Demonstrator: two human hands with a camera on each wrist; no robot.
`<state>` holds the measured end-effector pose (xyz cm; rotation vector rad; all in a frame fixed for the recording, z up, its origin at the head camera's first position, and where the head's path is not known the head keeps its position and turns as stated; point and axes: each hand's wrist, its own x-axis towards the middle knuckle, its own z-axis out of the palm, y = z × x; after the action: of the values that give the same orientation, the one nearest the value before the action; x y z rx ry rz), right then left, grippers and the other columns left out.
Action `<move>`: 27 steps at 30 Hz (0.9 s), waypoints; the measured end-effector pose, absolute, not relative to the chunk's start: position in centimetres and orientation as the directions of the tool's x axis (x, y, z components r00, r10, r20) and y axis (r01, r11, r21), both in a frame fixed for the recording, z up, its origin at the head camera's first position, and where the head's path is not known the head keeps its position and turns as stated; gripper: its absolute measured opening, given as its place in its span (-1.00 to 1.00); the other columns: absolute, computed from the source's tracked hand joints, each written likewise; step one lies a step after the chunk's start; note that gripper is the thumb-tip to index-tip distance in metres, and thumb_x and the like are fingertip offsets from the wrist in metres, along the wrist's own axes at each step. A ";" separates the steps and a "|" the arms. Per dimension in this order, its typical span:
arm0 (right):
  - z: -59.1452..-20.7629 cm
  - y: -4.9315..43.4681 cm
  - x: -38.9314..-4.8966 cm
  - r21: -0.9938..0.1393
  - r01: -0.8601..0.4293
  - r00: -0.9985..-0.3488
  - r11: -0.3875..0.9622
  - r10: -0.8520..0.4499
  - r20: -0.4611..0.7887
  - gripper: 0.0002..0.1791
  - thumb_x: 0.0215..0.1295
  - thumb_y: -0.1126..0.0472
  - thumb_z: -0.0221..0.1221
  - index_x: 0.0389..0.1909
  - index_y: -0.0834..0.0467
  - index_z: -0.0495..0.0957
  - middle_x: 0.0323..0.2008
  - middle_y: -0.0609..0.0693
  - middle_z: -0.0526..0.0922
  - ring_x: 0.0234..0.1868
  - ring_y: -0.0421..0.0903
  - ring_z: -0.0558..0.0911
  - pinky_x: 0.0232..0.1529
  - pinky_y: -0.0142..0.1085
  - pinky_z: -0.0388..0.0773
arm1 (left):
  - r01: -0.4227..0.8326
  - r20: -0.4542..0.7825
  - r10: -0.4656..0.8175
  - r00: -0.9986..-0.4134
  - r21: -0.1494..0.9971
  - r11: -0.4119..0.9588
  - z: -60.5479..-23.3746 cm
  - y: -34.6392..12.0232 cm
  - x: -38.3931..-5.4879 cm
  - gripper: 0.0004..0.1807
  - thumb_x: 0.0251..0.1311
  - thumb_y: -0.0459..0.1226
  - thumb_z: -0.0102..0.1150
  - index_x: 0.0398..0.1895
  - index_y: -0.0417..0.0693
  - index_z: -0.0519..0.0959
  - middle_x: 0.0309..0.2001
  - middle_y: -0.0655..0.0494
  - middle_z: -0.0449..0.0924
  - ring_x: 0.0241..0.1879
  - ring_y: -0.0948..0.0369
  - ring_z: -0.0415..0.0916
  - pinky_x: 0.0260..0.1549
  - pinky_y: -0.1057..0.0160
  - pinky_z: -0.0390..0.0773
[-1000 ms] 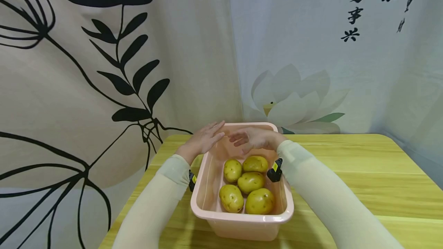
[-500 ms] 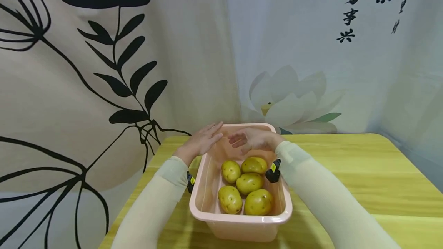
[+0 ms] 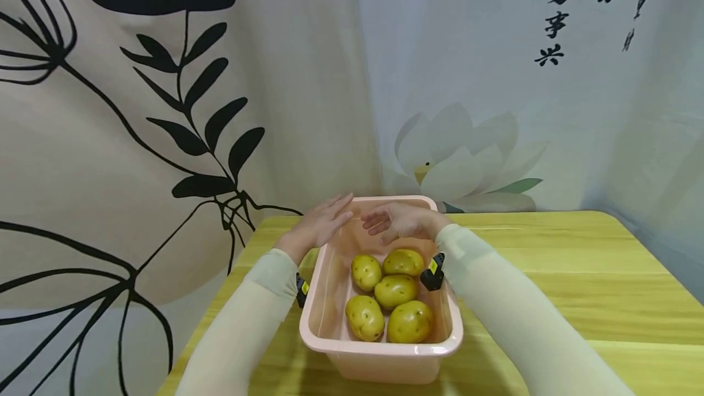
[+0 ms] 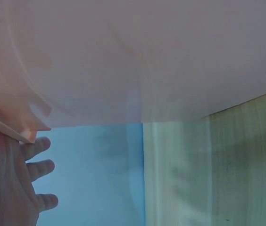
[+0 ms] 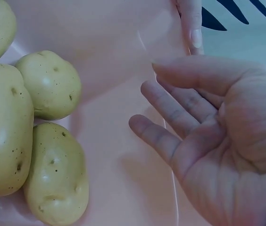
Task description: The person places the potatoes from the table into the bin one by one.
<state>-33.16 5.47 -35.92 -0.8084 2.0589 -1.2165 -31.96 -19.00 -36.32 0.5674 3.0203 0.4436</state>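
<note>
A pink plastic basin stands on the table with several yellow-brown potatoes on its floor. My left hand rests along the far left part of the rim, fingers extended. From the left wrist view, the palm and fingertips show beside the basin's outer wall. Over the far end of the basin is my right hand, its fingers loosely bent and nothing between them. The right wrist view has that hand palm up to the camera, apart from the potatoes.
The wooden table extends to the right of the basin. Behind it hangs a printed curtain with black leaves and a pale lotus. Small black wrist cameras, such as the right one, sit close to the basin's sides.
Both hands and the potatoes keep their places relative to the basin. The head view has shifted slightly, so the scene sits a little further left.
</note>
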 end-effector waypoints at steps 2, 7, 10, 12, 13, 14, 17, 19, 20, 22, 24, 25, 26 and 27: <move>-36.0 5.4 -33.1 -0.897 -0.198 -0.629 0.395 -0.753 -0.193 -0.27 0.16 0.50 0.16 0.40 0.20 0.23 0.36 0.16 0.30 0.31 0.07 0.37 0.18 -0.12 0.44 | 0.349 0.015 0.359 -0.933 0.282 0.894 -36.4 -19.0 -31.8 -0.36 0.44 0.19 -0.41 0.54 0.37 -0.09 0.52 0.06 -0.11 0.48 -0.03 -0.13 0.34 -0.21 -0.06; -36.2 5.3 -32.9 -0.895 -0.200 -0.625 0.398 -0.755 -0.196 -0.26 0.18 0.50 0.15 0.41 0.23 0.20 0.36 0.17 0.30 0.30 0.07 0.38 0.17 -0.12 0.45 | 0.354 0.008 0.367 -0.930 0.283 0.891 -36.4 -19.1 -31.5 -0.36 0.45 0.18 -0.41 0.54 0.33 -0.09 0.52 0.03 -0.10 0.47 -0.03 -0.13 0.34 -0.21 -0.06; -36.1 5.3 -32.7 -0.900 -0.186 -0.629 0.395 -0.751 -0.199 -0.26 0.17 0.52 0.14 0.41 0.23 0.20 0.36 0.17 0.30 0.30 0.07 0.38 0.16 -0.12 0.45 | 0.361 0.005 0.374 -0.927 0.276 0.891 -36.4 -19.1 -31.5 -0.36 0.46 0.18 -0.42 0.54 0.32 -0.09 0.52 0.00 -0.10 0.47 -0.04 -0.13 0.34 -0.21 -0.06; -35.9 5.4 -32.7 -0.900 -0.176 -0.639 0.399 -0.742 -0.204 -0.27 0.17 0.51 0.14 0.41 0.23 0.21 0.36 0.16 0.31 0.30 0.08 0.38 0.17 -0.11 0.45 | 0.363 0.008 0.375 -0.927 0.271 0.891 -36.3 -19.1 -31.6 -0.36 0.46 0.18 -0.42 0.54 0.32 -0.10 0.52 -0.01 -0.10 0.47 -0.05 -0.12 0.34 -0.21 -0.05; -35.8 5.4 -32.7 -0.898 -0.172 -0.647 0.405 -0.734 -0.208 -0.27 0.18 0.49 0.15 0.41 0.22 0.22 0.35 0.16 0.32 0.29 0.07 0.39 0.17 -0.10 0.44 | 0.363 0.010 0.375 -0.927 0.272 0.891 -36.2 -19.0 -31.6 -0.36 0.45 0.18 -0.42 0.54 0.33 -0.10 0.52 0.00 -0.10 0.47 -0.05 -0.12 0.34 -0.21 -0.05; -35.6 5.5 -32.7 -0.898 -0.164 -0.654 0.409 -0.726 -0.211 -0.29 0.20 0.46 0.15 0.40 0.22 0.22 0.35 0.15 0.32 0.29 0.07 0.39 0.19 -0.08 0.43 | 0.362 0.009 0.374 -0.927 0.278 0.890 -36.2 -19.0 -31.7 -0.36 0.45 0.19 -0.42 0.54 0.34 -0.09 0.52 0.01 -0.10 0.47 -0.05 -0.12 0.34 -0.21 -0.05; -35.0 5.8 -32.7 -0.894 -0.138 -0.673 0.427 -0.703 -0.232 -0.32 0.25 0.35 0.18 0.41 0.19 0.22 0.34 0.13 0.33 0.29 0.04 0.39 0.23 -0.01 0.37 | 0.365 0.010 0.379 -0.925 0.295 0.883 -36.1 -19.0 -31.8 -0.33 0.42 0.24 -0.45 0.53 0.34 -0.07 0.52 0.02 -0.09 0.47 -0.05 -0.12 0.34 -0.21 -0.05; -34.4 6.0 -32.7 -0.891 -0.133 -0.675 0.433 -0.698 -0.238 -0.32 0.28 0.26 0.21 0.41 0.16 0.23 0.35 0.12 0.32 0.28 0.01 0.39 0.25 0.04 0.32 | 0.377 0.022 0.389 -0.921 0.309 0.873 -36.1 -19.2 -31.9 -0.30 0.39 0.28 -0.51 0.53 0.31 -0.02 0.51 0.03 -0.06 0.47 -0.02 -0.11 0.35 -0.17 -0.05; -33.9 6.1 -32.7 -0.892 -0.133 -0.676 0.431 -0.698 -0.237 -0.33 0.28 0.24 0.21 0.40 0.15 0.24 0.35 0.13 0.32 0.28 0.01 0.40 0.25 0.06 0.31 | 0.384 0.032 0.395 -0.918 0.318 0.867 -36.1 -19.3 -32.0 -0.27 0.37 0.31 -0.54 0.53 0.29 0.00 0.51 0.04 -0.05 0.47 -0.01 -0.11 0.36 -0.16 -0.04; -32.8 6.2 -32.8 -0.891 -0.142 -0.676 0.431 -0.700 -0.231 -0.35 0.29 0.21 0.21 0.38 0.13 0.26 0.35 0.13 0.32 0.25 -0.01 0.42 0.26 0.06 0.30 | 0.400 0.055 0.406 -0.912 0.336 0.853 -35.8 -19.7 -32.2 -0.25 0.36 0.32 -0.55 0.52 0.24 0.04 0.50 0.05 -0.02 0.47 0.01 -0.10 0.37 -0.13 -0.04; -31.5 6.5 -32.8 -0.888 -0.162 -0.676 0.430 -0.704 -0.218 -0.37 0.31 0.20 0.20 0.38 0.12 0.26 0.34 0.13 0.33 0.24 0.00 0.43 0.26 0.07 0.29 | 0.405 0.073 0.406 -0.911 0.354 0.843 -35.2 -20.3 -32.2 -0.25 0.37 0.31 -0.53 0.51 0.20 0.08 0.49 0.06 0.01 0.47 0.02 -0.08 0.37 -0.11 -0.04; -30.8 6.8 -32.7 -0.885 -0.177 -0.677 0.431 -0.706 -0.209 -0.39 0.32 0.21 0.19 0.37 0.11 0.27 0.33 0.12 0.35 0.24 0.00 0.43 0.25 0.06 0.31 | 0.399 0.076 0.400 -0.913 0.361 0.843 -34.9 -20.6 -32.2 -0.26 0.37 0.31 -0.52 0.51 0.22 0.08 0.49 0.07 0.01 0.47 0.03 -0.09 0.37 -0.11 -0.04; -30.1 7.1 -32.6 -0.879 -0.192 -0.679 0.436 -0.706 -0.202 -0.40 0.33 0.20 0.18 0.37 0.10 0.27 0.31 0.10 0.37 0.24 0.00 0.43 0.25 0.05 0.32 | 0.398 0.079 0.398 -0.914 0.364 0.842 -34.7 -21.0 -32.1 -0.26 0.38 0.29 -0.50 0.51 0.21 0.07 0.50 0.07 0.01 0.47 0.03 -0.09 0.37 -0.12 -0.05; -29.5 7.5 -32.5 -0.874 -0.208 -0.679 0.440 -0.708 -0.195 -0.41 0.34 0.20 0.17 0.37 0.10 0.27 0.31 0.09 0.38 0.25 0.00 0.43 0.25 0.05 0.32 | 0.395 0.078 0.395 -0.916 0.363 0.844 -34.3 -21.4 -32.0 -0.27 0.39 0.28 -0.49 0.52 0.21 0.06 0.50 0.07 0.00 0.47 0.02 -0.10 0.37 -0.13 -0.06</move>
<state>-32.50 7.48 -29.50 -0.7662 2.1462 -1.1940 -32.01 -21.41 -34.35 0.6456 3.0166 0.5942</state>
